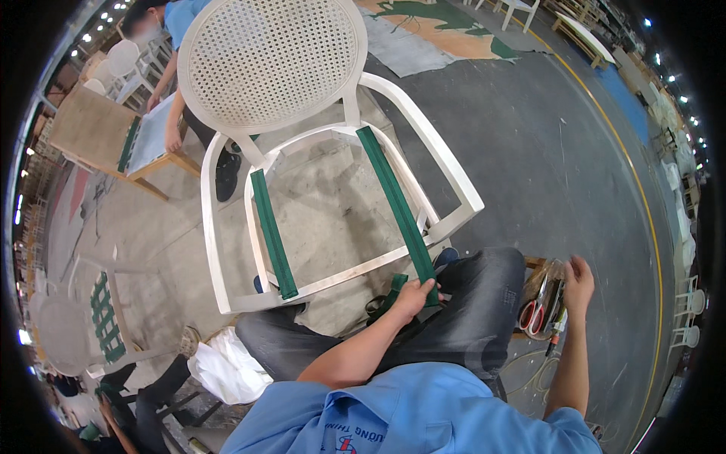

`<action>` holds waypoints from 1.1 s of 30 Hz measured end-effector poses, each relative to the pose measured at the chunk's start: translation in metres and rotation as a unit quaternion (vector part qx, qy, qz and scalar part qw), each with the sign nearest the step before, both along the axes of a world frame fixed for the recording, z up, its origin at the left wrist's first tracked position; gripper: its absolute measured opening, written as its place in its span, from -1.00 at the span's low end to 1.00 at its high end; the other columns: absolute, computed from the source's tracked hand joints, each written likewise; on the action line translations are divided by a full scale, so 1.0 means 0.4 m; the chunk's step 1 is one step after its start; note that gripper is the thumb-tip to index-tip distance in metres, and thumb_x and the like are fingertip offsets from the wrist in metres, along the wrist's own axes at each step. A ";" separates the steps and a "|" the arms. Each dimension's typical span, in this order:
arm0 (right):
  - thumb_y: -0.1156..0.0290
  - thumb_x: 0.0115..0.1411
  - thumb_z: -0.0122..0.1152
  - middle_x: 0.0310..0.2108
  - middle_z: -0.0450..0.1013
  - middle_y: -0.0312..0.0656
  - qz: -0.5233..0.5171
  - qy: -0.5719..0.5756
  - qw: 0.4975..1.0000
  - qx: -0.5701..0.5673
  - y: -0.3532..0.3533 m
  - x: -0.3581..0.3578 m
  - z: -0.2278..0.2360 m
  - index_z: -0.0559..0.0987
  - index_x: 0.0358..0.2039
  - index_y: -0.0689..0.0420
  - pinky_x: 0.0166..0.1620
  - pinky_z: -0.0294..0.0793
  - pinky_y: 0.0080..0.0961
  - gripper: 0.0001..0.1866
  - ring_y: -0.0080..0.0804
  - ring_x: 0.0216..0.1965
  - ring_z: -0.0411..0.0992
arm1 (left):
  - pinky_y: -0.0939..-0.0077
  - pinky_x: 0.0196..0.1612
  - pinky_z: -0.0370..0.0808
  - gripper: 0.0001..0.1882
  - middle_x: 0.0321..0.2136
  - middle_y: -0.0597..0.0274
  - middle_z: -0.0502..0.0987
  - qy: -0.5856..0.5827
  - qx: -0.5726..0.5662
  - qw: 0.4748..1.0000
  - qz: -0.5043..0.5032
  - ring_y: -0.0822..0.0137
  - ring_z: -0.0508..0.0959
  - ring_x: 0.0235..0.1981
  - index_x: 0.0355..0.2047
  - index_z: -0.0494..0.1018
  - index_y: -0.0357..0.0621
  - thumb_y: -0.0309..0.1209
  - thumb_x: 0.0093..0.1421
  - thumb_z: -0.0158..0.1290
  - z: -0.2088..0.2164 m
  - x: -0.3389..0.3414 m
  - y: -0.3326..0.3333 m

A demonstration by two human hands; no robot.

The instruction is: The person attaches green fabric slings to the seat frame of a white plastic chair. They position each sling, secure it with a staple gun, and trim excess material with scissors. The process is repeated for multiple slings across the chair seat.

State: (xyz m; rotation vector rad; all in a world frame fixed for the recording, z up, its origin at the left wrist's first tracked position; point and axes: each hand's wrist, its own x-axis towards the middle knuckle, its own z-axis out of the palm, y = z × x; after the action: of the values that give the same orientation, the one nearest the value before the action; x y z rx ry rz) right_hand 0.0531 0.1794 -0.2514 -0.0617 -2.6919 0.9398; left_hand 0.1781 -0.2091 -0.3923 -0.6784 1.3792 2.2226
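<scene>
A white armchair (333, 280) with a round woven back (272, 60) stands in front of me, its seat frame open in the middle. Two green webbing straps cross that frame from back to front, a left strap (272, 234) and a right strap (393, 197). My left hand (414, 299) is closed on the right strap's end, just past the front rail, above my thigh. More green webbing hangs beside that hand. Off to the right, my right hand (580, 287) has its fingers drawn together beside a clear plastic bag (556, 274); what they hold is hidden.
Red-handled scissors (532, 316) and other tools lie in a wooden box (525, 333) by my right knee. A white sack (227, 367) rests at my left. Beyond the chair, a person (178, 98) bends over a wooden piece (98, 125). Another webbed chair (107, 318) stands left.
</scene>
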 end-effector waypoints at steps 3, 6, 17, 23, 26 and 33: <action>0.32 0.32 0.28 -0.21 0.65 -0.11 0.158 -0.169 0.970 -0.080 -0.381 0.004 0.058 0.66 -0.04 0.23 -0.04 0.56 -0.39 -0.71 -0.36 -0.16 0.60 | 0.33 -0.09 0.53 -0.54 -0.28 0.05 0.67 -0.010 -0.118 0.992 -0.053 0.28 0.63 -0.23 -0.07 0.56 -0.33 -0.09 0.47 0.01 -0.032 0.019 -0.013; 0.18 0.27 0.33 -0.17 0.65 0.07 0.274 -0.307 0.911 0.018 -0.545 0.003 -0.081 0.66 -0.03 0.26 -0.04 0.58 -0.32 -0.59 -0.20 -0.14 0.64 | 0.27 -0.10 0.49 -0.49 -0.27 0.03 0.66 -0.006 -0.193 0.972 -0.134 0.25 0.60 -0.22 -0.14 0.61 -0.32 -0.01 0.42 0.07 -0.020 -0.019 0.048; -0.05 0.29 0.32 -0.31 0.65 0.06 0.394 -0.485 0.777 0.078 -0.738 -0.059 -0.373 0.71 -0.21 0.31 -0.12 0.55 -0.24 -0.45 -0.10 -0.26 0.61 | 0.04 0.02 0.52 -0.53 -0.09 -0.20 0.63 0.036 -0.413 0.848 -0.330 -0.18 0.61 -0.03 -0.16 0.63 -0.27 -0.04 0.36 0.06 -0.031 -0.015 -0.029; -0.14 0.29 0.25 0.01 0.58 0.13 0.470 -0.510 0.665 0.278 -0.750 -0.106 -0.459 0.65 -0.01 0.24 0.12 0.51 -0.19 -0.37 0.04 0.08 0.54 | 0.07 -0.09 0.55 -0.54 -0.16 -0.12 0.65 0.233 -0.681 0.689 -0.084 -0.10 0.65 -0.11 -0.14 0.63 -0.11 0.04 0.27 0.13 0.126 -0.082 -0.167; -0.12 0.29 0.26 0.08 0.56 0.09 0.435 -0.477 0.719 0.259 -0.731 -0.101 -0.523 0.61 0.05 0.25 0.15 0.50 -0.17 -0.36 0.07 0.13 0.51 | 0.08 -0.11 0.57 -0.44 -0.21 -0.12 0.66 0.211 -0.658 0.701 -0.175 -0.08 0.66 -0.14 -0.09 0.61 -0.08 0.16 0.24 0.12 0.115 -0.179 -0.176; -0.01 0.30 0.26 0.13 0.54 0.06 0.344 -0.555 0.710 0.262 -0.785 -0.111 -0.517 0.58 0.13 0.19 0.18 0.50 -0.06 -0.43 -0.01 0.20 0.48 | 0.08 -0.21 0.61 -0.33 -0.44 -0.11 0.67 0.111 -0.626 0.727 -0.260 -0.15 0.68 -0.33 -0.20 0.65 -0.10 0.31 0.21 0.07 0.069 -0.222 -0.177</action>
State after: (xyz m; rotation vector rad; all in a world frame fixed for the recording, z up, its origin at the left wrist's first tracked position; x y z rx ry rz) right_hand 0.0089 -0.1346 -0.4584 0.8104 -4.1616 0.1239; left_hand 0.0892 -0.2798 -0.3648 -0.2744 2.7234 0.6930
